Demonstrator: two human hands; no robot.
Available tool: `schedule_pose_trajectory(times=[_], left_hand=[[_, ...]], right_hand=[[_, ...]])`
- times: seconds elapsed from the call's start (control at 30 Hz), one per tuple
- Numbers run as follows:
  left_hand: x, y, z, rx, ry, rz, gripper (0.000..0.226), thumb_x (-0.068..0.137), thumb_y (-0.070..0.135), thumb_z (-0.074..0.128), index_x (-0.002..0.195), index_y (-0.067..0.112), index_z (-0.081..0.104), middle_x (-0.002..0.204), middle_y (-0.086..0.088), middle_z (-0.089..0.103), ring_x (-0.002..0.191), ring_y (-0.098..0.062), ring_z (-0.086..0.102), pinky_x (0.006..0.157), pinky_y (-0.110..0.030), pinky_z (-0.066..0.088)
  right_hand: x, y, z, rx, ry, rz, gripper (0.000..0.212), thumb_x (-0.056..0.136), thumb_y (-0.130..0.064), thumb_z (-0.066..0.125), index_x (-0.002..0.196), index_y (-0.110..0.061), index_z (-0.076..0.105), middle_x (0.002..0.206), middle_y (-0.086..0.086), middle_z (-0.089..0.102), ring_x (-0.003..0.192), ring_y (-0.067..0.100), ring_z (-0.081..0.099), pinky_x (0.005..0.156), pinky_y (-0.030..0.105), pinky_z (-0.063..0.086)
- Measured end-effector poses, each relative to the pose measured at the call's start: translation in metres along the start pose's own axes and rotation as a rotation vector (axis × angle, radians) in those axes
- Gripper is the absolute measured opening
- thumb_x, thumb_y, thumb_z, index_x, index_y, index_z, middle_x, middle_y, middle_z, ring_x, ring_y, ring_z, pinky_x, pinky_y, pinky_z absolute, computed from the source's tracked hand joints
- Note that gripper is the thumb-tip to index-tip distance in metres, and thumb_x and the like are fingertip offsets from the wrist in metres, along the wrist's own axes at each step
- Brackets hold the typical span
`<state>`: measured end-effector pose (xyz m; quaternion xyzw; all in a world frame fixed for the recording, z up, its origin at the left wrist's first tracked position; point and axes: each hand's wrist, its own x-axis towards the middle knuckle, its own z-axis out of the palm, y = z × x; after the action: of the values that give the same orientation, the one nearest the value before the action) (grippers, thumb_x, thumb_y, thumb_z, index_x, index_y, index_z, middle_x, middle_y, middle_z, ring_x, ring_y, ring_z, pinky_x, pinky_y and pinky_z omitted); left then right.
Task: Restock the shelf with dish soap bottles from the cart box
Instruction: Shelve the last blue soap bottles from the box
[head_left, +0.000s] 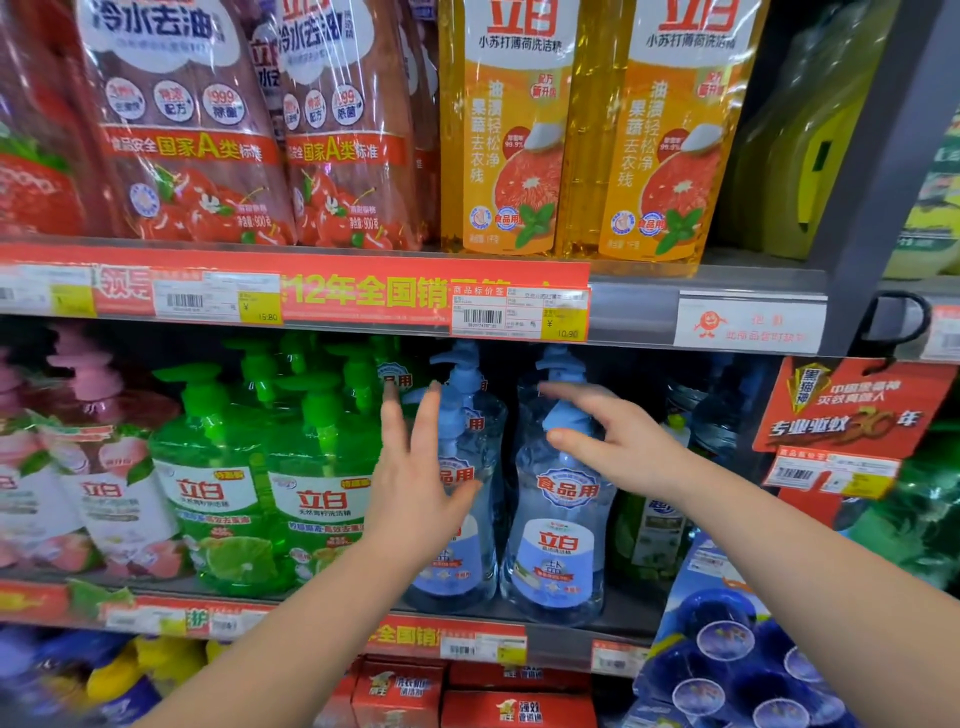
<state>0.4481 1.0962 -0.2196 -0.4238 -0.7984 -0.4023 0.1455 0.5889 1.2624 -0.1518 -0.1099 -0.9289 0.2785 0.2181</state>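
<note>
Two clear dish soap bottles with blue pump tops stand side by side on the middle shelf: the left bottle (470, 519) and the right bottle (558, 540). More blue-pump bottles stand behind them. My left hand (415, 467) is open with fingers spread, in front of the left bottle's left side. My right hand (613, 441) is open, palm down, fingers across the right bottle's pump and neck. Neither hand grips a bottle. The cart box is out of view.
Green pump bottles (260, 493) stand left of the clear ones, pink ones (93, 483) further left. Orange bottles (571, 130) and red refill pouches (208, 119) fill the upper shelf. A blue hanging pack (727, 649) and a red promo sign (841, 410) sit at the right.
</note>
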Motion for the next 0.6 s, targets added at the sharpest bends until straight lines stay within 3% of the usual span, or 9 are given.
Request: schedule_pose_trajectory(times=[0.07,0.13,0.23,0.3,0.37,0.4,0.47,0.53,0.6], left_hand=[[0.000,-0.001,0.002,0.073,-0.031,0.043,0.099,0.080,0.029,0.071,0.147,0.036,-0.001,0.157,-0.013,-0.017,0.111,-0.039,0.054,0.078,-0.036,0.046],[0.000,-0.003,0.003,0.130,-0.045,0.046,0.097,0.081,0.028,0.069,0.149,0.032,0.001,0.157,-0.013,-0.018,0.093,-0.035,0.060,0.069,-0.030,0.041],[0.000,-0.004,0.003,0.161,-0.038,0.041,0.098,0.081,0.030,0.069,0.148,0.034,-0.001,0.157,-0.011,-0.015,0.087,-0.031,0.061,0.065,-0.028,0.037],[-0.001,-0.005,0.004,0.135,-0.023,0.046,0.103,0.081,0.031,0.069,0.143,0.047,-0.011,0.158,-0.011,-0.014,0.094,-0.032,0.061,0.065,-0.028,0.038],[-0.001,-0.007,0.004,0.074,-0.017,0.042,0.111,0.081,0.030,0.069,0.129,0.056,-0.028,0.159,-0.012,-0.009,0.115,-0.036,0.052,0.075,-0.033,0.044],[-0.001,-0.007,0.005,0.051,-0.026,0.048,0.113,0.081,0.030,0.069,0.124,0.056,-0.032,0.159,-0.012,-0.003,0.129,-0.035,0.041,0.089,-0.038,0.043],[-0.003,-0.006,0.007,0.066,-0.049,0.090,0.115,0.082,0.032,0.069,0.122,0.051,-0.038,0.158,-0.010,0.012,0.143,-0.031,0.018,0.112,-0.040,0.025],[-0.003,-0.006,0.008,0.087,-0.066,0.093,0.116,0.082,0.033,0.069,0.122,0.047,-0.040,0.157,-0.007,0.020,0.144,-0.031,0.012,0.116,-0.039,0.013],[-0.001,-0.007,0.007,0.123,-0.069,0.099,0.117,0.080,0.032,0.070,0.127,0.043,-0.036,0.153,-0.008,0.028,0.141,-0.031,0.021,0.116,-0.038,0.017]], right_hand=[[0.003,-0.001,0.001,-0.041,0.001,-0.012,0.040,0.091,-0.028,0.055,0.132,-0.029,0.050,0.125,-0.015,0.046,0.119,-0.003,0.038,0.097,0.012,0.025],[0.003,-0.001,0.002,-0.019,0.027,-0.006,0.035,0.090,-0.025,0.058,0.125,-0.027,0.057,0.119,-0.013,0.050,0.116,0.000,0.042,0.093,0.011,0.026],[0.003,-0.003,0.003,0.014,0.066,0.008,0.033,0.087,-0.022,0.062,0.120,-0.025,0.061,0.114,-0.012,0.053,0.116,0.004,0.046,0.092,0.010,0.027],[0.002,-0.002,0.006,0.027,0.092,0.044,0.045,0.085,-0.026,0.065,0.129,-0.026,0.054,0.121,-0.010,0.052,0.121,0.007,0.046,0.093,0.012,0.028],[-0.003,0.001,0.011,0.046,0.090,0.109,0.076,0.077,-0.033,0.073,0.142,-0.026,0.034,0.128,-0.011,0.042,0.122,0.005,0.040,0.093,0.012,0.028],[-0.006,0.003,0.014,0.062,0.073,0.151,0.092,0.072,-0.036,0.077,0.146,-0.027,0.023,0.129,-0.011,0.037,0.121,0.004,0.037,0.092,0.013,0.029],[-0.012,0.007,0.019,0.071,0.026,0.217,0.115,0.064,-0.039,0.082,0.148,-0.030,0.005,0.131,-0.010,0.036,0.119,0.006,0.040,0.093,0.019,0.034],[-0.017,0.013,0.022,0.010,-0.026,0.238,0.119,0.061,-0.039,0.084,0.147,-0.033,0.001,0.130,-0.011,0.039,0.118,0.009,0.045,0.095,0.025,0.040],[-0.020,0.018,0.022,-0.045,-0.039,0.236,0.108,0.061,-0.038,0.083,0.143,-0.034,0.012,0.125,-0.011,0.045,0.114,0.011,0.048,0.089,0.024,0.041]])
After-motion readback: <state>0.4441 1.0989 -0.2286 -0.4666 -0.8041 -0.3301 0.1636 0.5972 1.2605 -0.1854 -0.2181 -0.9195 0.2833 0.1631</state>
